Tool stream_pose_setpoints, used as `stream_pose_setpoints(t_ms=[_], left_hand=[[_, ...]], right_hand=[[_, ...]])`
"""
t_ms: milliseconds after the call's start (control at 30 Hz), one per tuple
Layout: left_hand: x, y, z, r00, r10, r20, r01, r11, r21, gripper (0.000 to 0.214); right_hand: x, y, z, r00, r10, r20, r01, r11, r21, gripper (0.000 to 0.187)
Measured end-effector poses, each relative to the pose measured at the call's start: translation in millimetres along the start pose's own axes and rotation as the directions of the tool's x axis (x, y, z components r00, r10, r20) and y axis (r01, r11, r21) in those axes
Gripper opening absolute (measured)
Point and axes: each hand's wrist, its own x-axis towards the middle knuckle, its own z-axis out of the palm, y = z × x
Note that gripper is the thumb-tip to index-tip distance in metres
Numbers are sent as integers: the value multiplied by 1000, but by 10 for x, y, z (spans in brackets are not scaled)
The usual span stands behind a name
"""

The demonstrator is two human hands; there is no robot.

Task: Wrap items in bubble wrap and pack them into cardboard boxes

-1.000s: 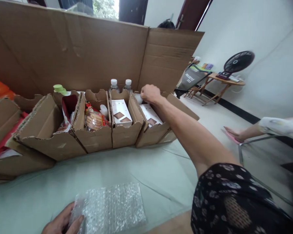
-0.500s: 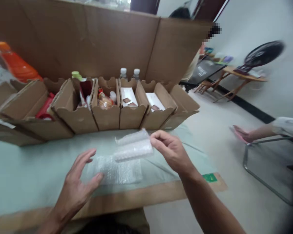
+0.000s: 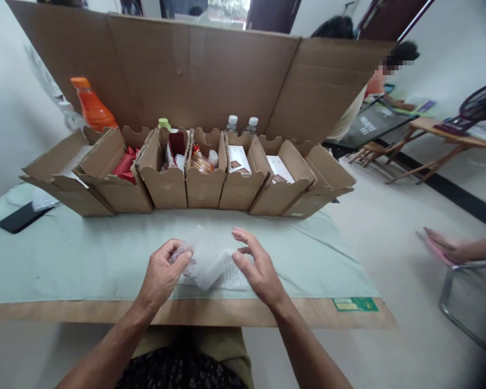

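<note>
A crumpled piece of bubble wrap (image 3: 207, 265) is pinched between the thumb and fingers of my left hand (image 3: 160, 275). Its loose, cloudy part spreads to the right, over another clear bubble-wrap sheet (image 3: 235, 278) on the table. Beside the right edge of the wrap is my right hand (image 3: 263, 274), with thumb and fingers apart and curved. Its fingertips are close to the wrap; whether they touch it I cannot tell. The lower sheet is partly hidden by the held piece and my right hand.
Several cardboard bins (image 3: 203, 189) stand in a row behind my hands, holding a red packet (image 3: 126, 165), white boxes (image 3: 238, 158) and other goods. A tall cardboard panel (image 3: 210, 70) rises behind them. A black phone-like slab (image 3: 22, 218) lies left; a green card (image 3: 355, 304) lies front right.
The bubble wrap has passed from my right hand to my left, which has closed on it. My right hand has opened. The camera view has turned left.
</note>
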Motion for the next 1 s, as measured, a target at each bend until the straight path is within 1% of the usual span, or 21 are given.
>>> stream_pose_setpoints(t_ms=[67,133,167,200,267,333,400,500,567,633,667,700,733,767,800,833,867,900,933,967,1000], left_hand=[[-17,10,25,995,-52,85,64,988,-142,33],[-29,29,56,981,-100,168,147,943,-298,40],[-29,34,63,975,-118,188,180,914,-363,43],[-23,31,60,973,-134,189,202,890,-409,45],[2,-4,12,975,-162,149,211,884,-418,47],[29,-80,-90,977,-186,103,209,931,-299,45],[45,-178,-218,974,-213,80,220,971,-93,43],[40,-301,-385,957,-278,77,260,946,193,46],[34,-356,-473,948,-312,70,277,910,308,51],[35,-409,-573,946,-318,63,270,881,389,57],[38,-441,-636,949,-309,58,256,866,430,60],[42,-476,-712,955,-291,53,231,846,481,63],[44,-510,-796,966,-256,39,195,818,542,65],[43,-538,-883,979,-205,13,155,779,607,67],[39,-554,-965,990,-136,-23,116,731,673,66],[32,-554,-1032,997,-44,-68,80,678,731,62],[23,-536,-1073,991,76,-108,36,632,774,57],[14,-502,-1080,969,211,-127,-25,595,803,50],[7,-458,-1047,929,353,-111,-116,563,818,44],[4,-411,-973,874,483,-55,-238,524,818,38],[5,-371,-863,809,587,31,-373,472,799,33]], right_hand=[[-49,-22,94,991,-123,48,129,983,-133,66],[-66,-15,168,966,-196,167,234,939,-251,78],[-61,11,183,952,-204,227,267,917,-297,79],[-48,51,176,943,-196,269,284,896,-342,74],[-11,158,88,944,-157,289,275,859,-431,58],[33,235,-103,958,-129,256,246,827,-505,48],[97,206,-363,962,-136,239,246,812,-530,40],[324,-82,-750,960,-200,196,275,804,-528,28],[614,-355,-918,953,-262,151,300,774,-557,24],[1002,-586,-981,945,-292,150,320,719,-617,24],[1215,-668,-978,948,-271,166,312,688,-655,26],[1427,-723,-958,956,-220,196,293,655,-697,28],[1627,-755,-927,961,-144,238,275,619,-736,30],[1809,-770,-893,954,-47,297,268,582,-768,31],[1965,-773,-862,930,56,363,276,546,-791,32],[2095,-771,-838,892,152,426,297,514,-805,32],[2197,-768,-827,849,223,479,326,492,-807,32],[2276,-769,-829,813,264,519,351,488,-799,32],[2337,-775,-844,789,280,546,362,506,-783,32],[2385,-786,-869,774,286,565,353,546,-760,34],[2425,-801,-898,764,290,576,321,603,-730,37]])
